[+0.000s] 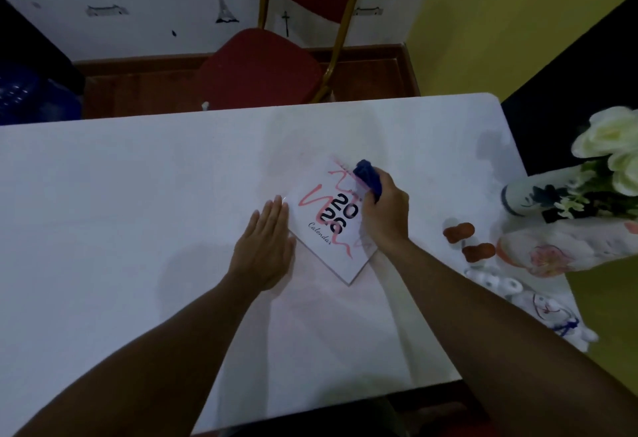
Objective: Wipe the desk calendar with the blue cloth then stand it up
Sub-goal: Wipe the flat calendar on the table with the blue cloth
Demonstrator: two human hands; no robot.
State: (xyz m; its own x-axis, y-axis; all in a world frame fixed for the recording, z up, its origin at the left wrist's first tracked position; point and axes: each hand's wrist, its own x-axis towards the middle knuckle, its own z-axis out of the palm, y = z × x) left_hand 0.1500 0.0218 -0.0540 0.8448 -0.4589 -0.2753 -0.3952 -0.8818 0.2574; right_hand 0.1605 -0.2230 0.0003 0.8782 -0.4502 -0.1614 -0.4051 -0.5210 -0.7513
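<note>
White desk calendar with black "2026" numerals and a pink squiggle lies flat on the white table, turned cornerwise, near corner toward the person. Crumpled blue cloth presses on the calendar's far corner, gripped in the right hand, fingers curled round it, knuckles up, forearm running back to lower right. Left hand flat and spread, palm down, fingers together and extended, resting on the table against the calendar's left edge; holds nothing.

Right of the calendar: two small reddish-brown pieces, well apart from it. Beyond those, a painted vase lying tilted with white artificial flowers, on a floral white cloth. Across the table, a red padded chair with gold frame. Nothing lies between the hands and the calendar.
</note>
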